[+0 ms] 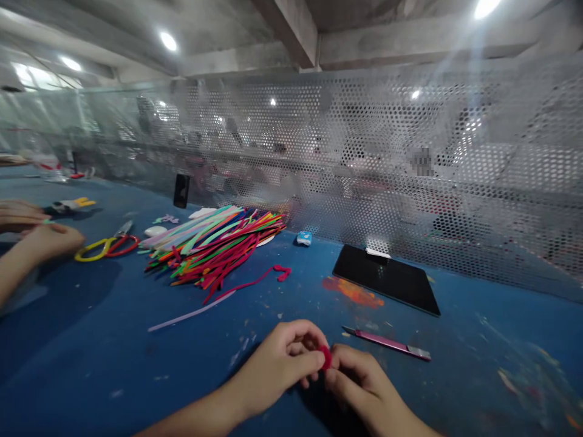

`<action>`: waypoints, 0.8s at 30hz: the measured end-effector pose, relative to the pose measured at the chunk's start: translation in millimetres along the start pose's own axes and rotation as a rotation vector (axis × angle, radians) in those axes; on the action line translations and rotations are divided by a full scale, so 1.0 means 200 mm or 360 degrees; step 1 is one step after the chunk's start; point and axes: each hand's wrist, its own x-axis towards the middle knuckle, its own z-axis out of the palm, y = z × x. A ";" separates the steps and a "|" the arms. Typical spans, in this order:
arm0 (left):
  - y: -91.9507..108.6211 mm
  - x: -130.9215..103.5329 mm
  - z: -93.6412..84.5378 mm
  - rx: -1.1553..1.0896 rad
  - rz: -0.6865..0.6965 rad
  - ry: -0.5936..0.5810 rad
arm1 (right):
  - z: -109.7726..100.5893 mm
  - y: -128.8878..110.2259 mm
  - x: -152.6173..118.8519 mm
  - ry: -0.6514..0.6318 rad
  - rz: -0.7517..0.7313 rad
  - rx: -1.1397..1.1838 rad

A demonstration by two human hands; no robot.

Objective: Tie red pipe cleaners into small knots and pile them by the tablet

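Right now, the left hand (277, 367) has a small fuzzy red curl (327, 357) pinched between its thumb and fingers. The right hand (364, 379) is just to the right of the curl, with its thumb and first finger bent in close to each other. I cannot tell if those two tips have hold of it or are only beside it. So the curl sits between the two hands, above the near part of the blue tabletop (113, 364). Its long side looks to run from near to far, across the gap between the hands. Both hands are close to it, and the left one has the clear grip.

A pink knife (387, 343) lies to the right, just past the right hand. A black tablet (392, 279) is farther back on the right. To the far left is a big pile of fuzzy sticks (223, 243), with a long red strand (257, 280) and a pale purple strand (191, 317) on its near side
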 end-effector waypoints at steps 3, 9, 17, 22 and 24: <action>0.02 0.00 -0.01 0.0169 0.0119 -0.0033 | 0.01 0.01 -0.01 0.0001 0.0171 0.0123; 0.00 0.00 -0.01 -0.0258 -0.0109 0.0156 | -0.01 -0.02 0.00 0.0148 -0.0046 -0.0246; -0.01 0.01 0.00 -0.0237 -0.0027 0.0262 | -0.04 -0.01 -0.02 0.0364 -0.0386 -0.0685; -0.02 0.02 -0.01 -0.0060 0.0126 0.0239 | -0.03 -0.04 -0.02 0.0282 -0.0096 -0.0289; -0.02 0.02 -0.02 0.0027 0.0131 0.0226 | -0.02 -0.03 -0.01 0.0245 -0.0016 -0.0159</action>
